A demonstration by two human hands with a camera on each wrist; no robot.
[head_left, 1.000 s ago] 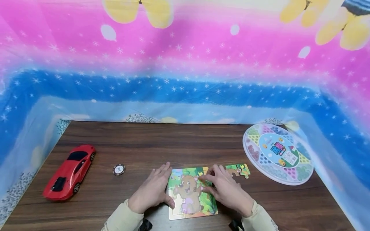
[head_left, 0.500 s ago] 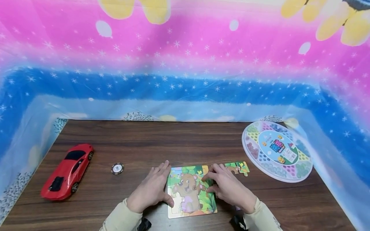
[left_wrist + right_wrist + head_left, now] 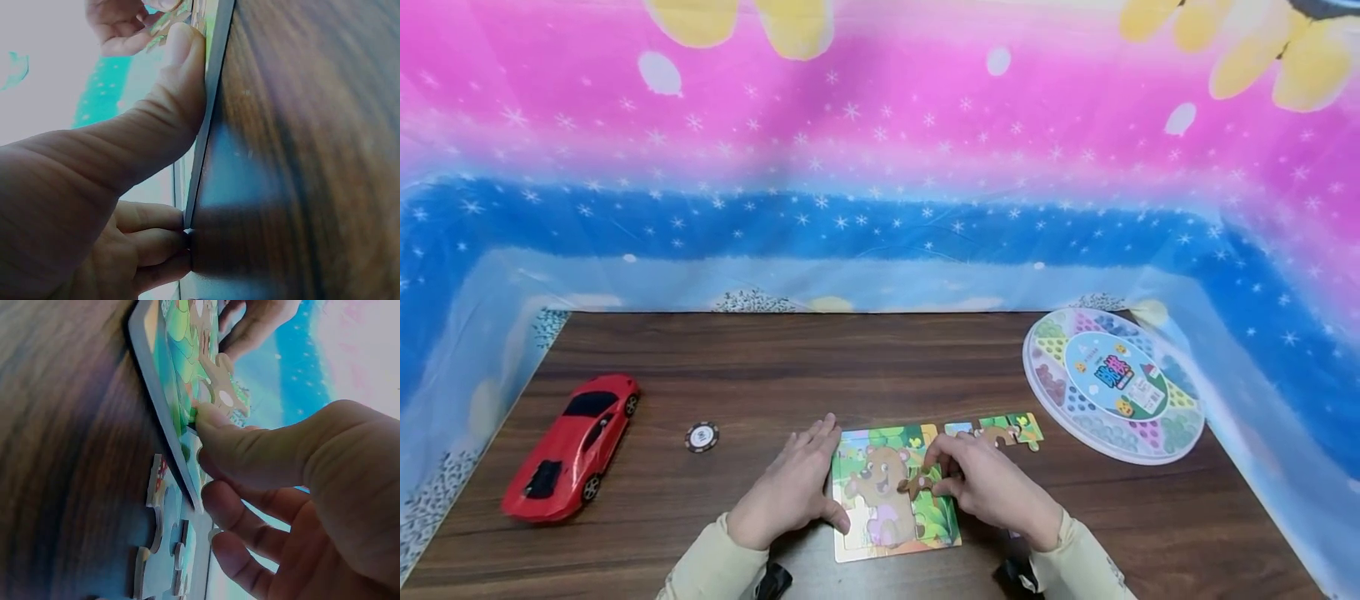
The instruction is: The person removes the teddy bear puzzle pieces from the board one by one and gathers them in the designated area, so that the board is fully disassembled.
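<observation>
A bear jigsaw puzzle board point(image 3: 919, 548) lies flat on the table in front of me in the head view. My left hand point(image 3: 788, 492) rests along its left side, thumb on the board's face and fingers extended against the edge. Over the right part of the board, my right hand point(image 3: 996, 487) pinches a brown puzzle piece point(image 3: 916, 484) between thumb and index finger. In the right wrist view this piece point(image 3: 224, 394) stands tilted off the board's face. Several pieces are fitted in the board; a pale bare patch point(image 3: 855, 527) shows at its lower left.
Loose puzzle pieces point(image 3: 1006, 427) lie beyond my right hand. A round Chinese checkers box point(image 3: 1116, 387) sits at the right, and a red toy car point(image 3: 572, 450) at the left. Nearer the board is a poker chip point(image 3: 702, 437). A printed cloth encloses the table's back and sides.
My right hand has lifted the brown piece so that it now tilts above the board. More loose pieces show behind that hand. My left hand stays at the board's edge.
</observation>
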